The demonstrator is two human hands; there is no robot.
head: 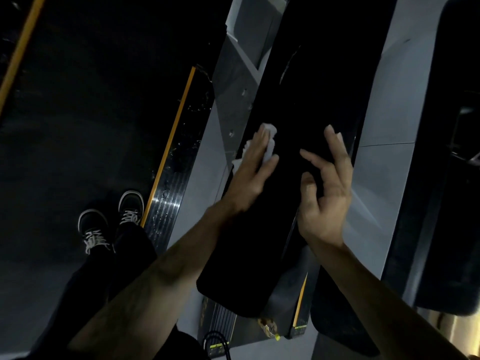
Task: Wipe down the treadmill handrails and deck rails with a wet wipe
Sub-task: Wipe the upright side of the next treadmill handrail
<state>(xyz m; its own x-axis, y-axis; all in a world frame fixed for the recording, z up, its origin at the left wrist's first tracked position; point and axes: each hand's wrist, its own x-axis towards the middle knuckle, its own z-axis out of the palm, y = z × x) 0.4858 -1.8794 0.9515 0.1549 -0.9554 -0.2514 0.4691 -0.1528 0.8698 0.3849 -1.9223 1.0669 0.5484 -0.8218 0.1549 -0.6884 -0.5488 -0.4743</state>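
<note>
A broad black handrail (262, 229) runs from the bottom centre up and away. My left hand (250, 172) lies flat on its left side and presses a white wet wipe (268, 141) against it; the wipe shows past my fingertips. My right hand (326, 193) hovers over the rail's right side with fingers loosely spread and nothing in it. The deck rail (168, 178) with a yellow stripe lies below to the left.
My feet in dark shoes (111, 219) stand on the black treadmill belt (91, 113) at the left. Grey frame panels (384, 152) flank the handrail. Another black rail (441, 178) runs along the right edge. A black cord loop (215, 341) shows at the bottom.
</note>
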